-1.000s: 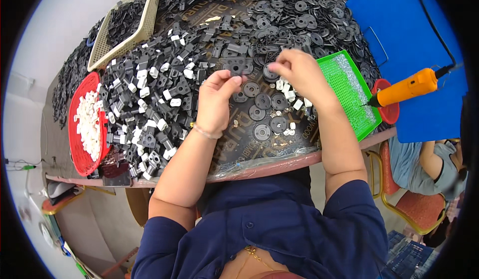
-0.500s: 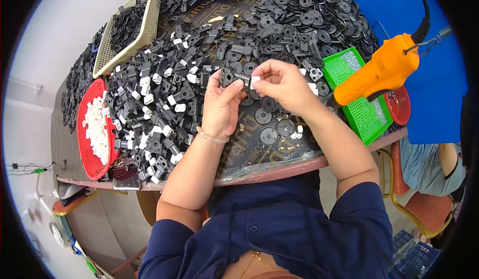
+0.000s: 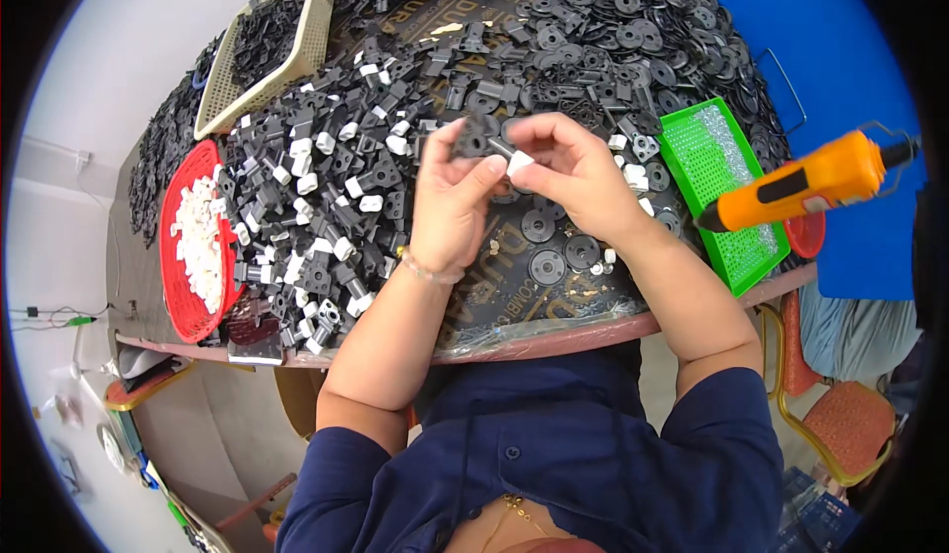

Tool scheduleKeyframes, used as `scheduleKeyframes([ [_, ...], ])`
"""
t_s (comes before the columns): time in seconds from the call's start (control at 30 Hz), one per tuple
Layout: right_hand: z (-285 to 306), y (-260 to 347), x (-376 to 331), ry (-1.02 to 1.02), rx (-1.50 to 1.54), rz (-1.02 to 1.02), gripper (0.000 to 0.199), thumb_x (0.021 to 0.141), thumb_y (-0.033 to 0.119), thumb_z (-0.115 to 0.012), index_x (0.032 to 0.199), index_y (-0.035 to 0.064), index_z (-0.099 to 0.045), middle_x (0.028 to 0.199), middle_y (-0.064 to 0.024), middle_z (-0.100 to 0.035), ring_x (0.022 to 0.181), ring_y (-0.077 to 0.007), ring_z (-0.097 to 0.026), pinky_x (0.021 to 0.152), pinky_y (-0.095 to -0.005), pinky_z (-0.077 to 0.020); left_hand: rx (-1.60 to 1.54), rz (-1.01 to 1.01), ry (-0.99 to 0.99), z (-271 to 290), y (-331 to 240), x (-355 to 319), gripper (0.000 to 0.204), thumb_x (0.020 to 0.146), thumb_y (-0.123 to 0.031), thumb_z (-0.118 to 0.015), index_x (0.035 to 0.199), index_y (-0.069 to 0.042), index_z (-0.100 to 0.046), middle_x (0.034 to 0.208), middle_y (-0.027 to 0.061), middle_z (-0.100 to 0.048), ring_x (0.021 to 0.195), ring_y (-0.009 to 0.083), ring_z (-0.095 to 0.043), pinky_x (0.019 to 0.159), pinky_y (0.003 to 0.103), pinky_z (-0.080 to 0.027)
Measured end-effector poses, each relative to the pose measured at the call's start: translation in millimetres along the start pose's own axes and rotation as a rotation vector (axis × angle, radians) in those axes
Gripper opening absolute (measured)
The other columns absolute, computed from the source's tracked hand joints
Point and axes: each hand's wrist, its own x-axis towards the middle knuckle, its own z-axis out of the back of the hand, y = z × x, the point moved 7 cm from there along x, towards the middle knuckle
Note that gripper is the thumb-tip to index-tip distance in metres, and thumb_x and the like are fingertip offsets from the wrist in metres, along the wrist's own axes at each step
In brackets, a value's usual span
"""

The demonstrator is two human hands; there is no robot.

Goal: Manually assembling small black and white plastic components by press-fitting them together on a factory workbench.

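Observation:
My left hand (image 3: 450, 207) pinches a black plastic part (image 3: 475, 144) with a flat, holed flange and a short tube. A small white plastic piece (image 3: 519, 162) sits at the tube's end, gripped between the thumb and fingers of my right hand (image 3: 578, 172). Whether the white piece is fully seated on the tube is hard to see. Left of my hands lies a heap of black parts (image 3: 316, 182), many tipped with white pieces. Loose black discs (image 3: 546, 266) lie below my hands on the dark table (image 3: 494, 306).
A red basket (image 3: 170, 256) of white pieces stands at the left, behind it a cream basket (image 3: 222, 98) of black parts. On the right, an orange electric screwdriver (image 3: 820, 179) hangs over a green tray (image 3: 692, 158) holding small metal pieces. Black discs (image 3: 633, 34) pile up at the back.
The white piece and the black part have been brought together and tilted. The orange screwdriver has swung right and lies flatter. The whole view has shifted slightly.

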Motion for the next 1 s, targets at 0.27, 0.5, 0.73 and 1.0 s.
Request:
scheduleKeyframes([
  [0.27,-8,28,4,0.06,-0.23,0.09,0.081,0.066,0.016,-0.087,0.136,-0.0009,-0.05,0.124,-0.0122,-0.064,0.117,-0.0181,-0.06,0.103,-0.0342,-0.0442,-0.392,0.265,0.139,-21,24,-9,0.055,0.095,-0.017,-0.064,0.143,-0.018,-0.036,0.113,0.0055,-0.061,0.102,0.0183,-0.064,0.084,0.036,-0.055],
  [0.5,-81,72,49,0.123,-0.74,0.352,0.075,0.06,0.031,-0.09,0.121,-0.0031,-0.062,0.101,-0.0162,-0.072,0.093,-0.0212,-0.071,0.085,-0.0319,-0.0543,-0.478,0.259,-0.059,-19,22,-12,0.048,0.1,-0.05,-0.044,0.13,-0.014,-0.05,0.111,0.0008,-0.063,0.099,0.0141,-0.063,0.081,0.032,-0.051],
  [0.73,-170,61,110,0.274,-0.991,0.509,0.08,0.061,0.055,-0.084,0.113,-0.0034,-0.067,0.091,-0.0204,-0.072,0.082,-0.0346,-0.072,0.078,-0.037,-0.0561,0.113,0.3,-0.023,-18,45,-22,0.027,0.099,-0.031,-0.049,0.105,-0.008,-0.062,0.086,0.0018,-0.066,0.073,0.0115,-0.06,0.063,0.027,-0.047],
  [1.0,-157,43,105,0.26,-1.068,0.537,0.075,0.066,0.041,-0.083,0.125,0.0012,-0.06,0.112,-0.0231,-0.067,0.102,-0.0346,-0.067,0.088,-0.0399,-0.0523,1.56,-0.674,-0.025,-5,-123,-140,0.059,0.064,-0.034,-0.082,0.116,-0.012,-0.065,0.125,0.0182,-0.056,0.118,0.0382,-0.052,0.098,0.05,-0.04],
])
